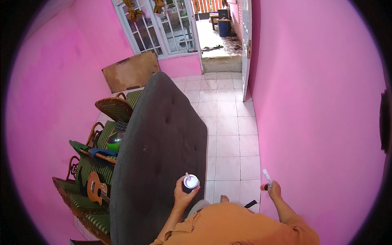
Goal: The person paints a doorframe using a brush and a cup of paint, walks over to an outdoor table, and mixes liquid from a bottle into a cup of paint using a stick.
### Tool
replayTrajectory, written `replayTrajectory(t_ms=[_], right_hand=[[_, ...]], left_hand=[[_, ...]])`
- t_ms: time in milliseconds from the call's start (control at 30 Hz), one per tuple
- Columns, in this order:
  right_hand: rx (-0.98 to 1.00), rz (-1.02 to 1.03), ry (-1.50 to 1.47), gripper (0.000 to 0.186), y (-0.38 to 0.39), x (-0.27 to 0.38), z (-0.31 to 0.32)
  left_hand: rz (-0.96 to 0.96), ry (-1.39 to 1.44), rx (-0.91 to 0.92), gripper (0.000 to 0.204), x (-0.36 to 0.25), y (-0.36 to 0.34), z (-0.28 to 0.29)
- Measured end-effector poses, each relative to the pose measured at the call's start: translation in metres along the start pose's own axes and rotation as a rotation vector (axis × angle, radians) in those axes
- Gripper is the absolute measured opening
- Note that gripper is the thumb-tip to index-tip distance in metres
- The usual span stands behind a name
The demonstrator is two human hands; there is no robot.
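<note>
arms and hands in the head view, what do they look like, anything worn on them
Both hands, the left hand and the right hand, are bare: no gloves, and no rings or watch that can be made out. The forearms are bare too. An orange short-sleeved shirt covers the upper arms.

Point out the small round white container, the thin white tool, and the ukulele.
small round white container [190,181], head view, on its top.
thin white tool [267,177], head view, mid-shaft.
brown wooden ukulele [97,188], head view, on its body.

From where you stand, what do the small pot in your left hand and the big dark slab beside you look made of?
Small pot: probably plastic, smooth white with a sheen, gripped in the left hand.
Dark slab: looks like a fabric-covered padded mattress, matt charcoal with tufted dimples; its filling is hidden.
</note>
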State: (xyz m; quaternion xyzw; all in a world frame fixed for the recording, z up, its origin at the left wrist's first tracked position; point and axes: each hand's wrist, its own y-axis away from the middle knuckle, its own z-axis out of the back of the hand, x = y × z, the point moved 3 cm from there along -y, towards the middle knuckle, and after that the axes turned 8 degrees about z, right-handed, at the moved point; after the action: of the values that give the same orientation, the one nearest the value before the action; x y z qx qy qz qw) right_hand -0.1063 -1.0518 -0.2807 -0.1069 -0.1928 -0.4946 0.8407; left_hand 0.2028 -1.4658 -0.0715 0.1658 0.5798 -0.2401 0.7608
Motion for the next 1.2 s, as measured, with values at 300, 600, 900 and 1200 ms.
replayTrajectory(t_ms=[300,600,900,1200], right_hand=[[-0.118,0.119,-0.101,0.019,-0.295,0.138,0.026],[0.021,0.176,-0.082,0.021,-0.562,0.262,0.044],[-0.099,0.269,-0.085,0.024,-0.828,0.319,0.045],[-0.110,0.277,-0.145,0.022,-1.138,0.333,0.027]], left_hand=[[-0.018,0.042,0.057,0.068,0.008,-0.241,-0.108],[-0.035,0.050,0.096,0.067,-0.001,-0.516,-0.196],[-0.007,-0.042,0.146,0.068,-0.049,-0.770,-0.282],[-0.054,-0.060,0.095,0.070,-0.064,-1.030,-0.392]])
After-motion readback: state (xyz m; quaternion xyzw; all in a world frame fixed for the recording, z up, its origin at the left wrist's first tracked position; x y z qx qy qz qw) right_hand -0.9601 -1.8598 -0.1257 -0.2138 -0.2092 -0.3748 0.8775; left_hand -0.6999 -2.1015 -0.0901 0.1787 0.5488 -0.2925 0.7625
